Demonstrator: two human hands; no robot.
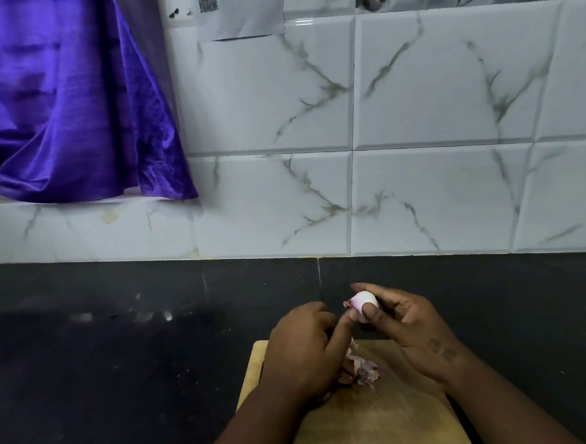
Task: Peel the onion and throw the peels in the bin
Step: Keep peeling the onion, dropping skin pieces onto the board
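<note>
Head view: right hand [404,331] pinching onion [365,303]; left hand [303,351] curled, picking skin; QR-code paper [237,10] on wall.

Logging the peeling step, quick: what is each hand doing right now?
Left hand: pinching at the onion, fingers curled.
Right hand: closed around the onion.

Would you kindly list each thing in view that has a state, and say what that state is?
onion: mostly peeled, pale, held above the board
right hand: gripping the onion
left hand: fingers at the onion, picking at skin
peels: loose pile on the board, not binned
cutting board: flat on the counter
curtain: hanging, bunched at the sill
paper sheet: stuck on the tiles
</note>
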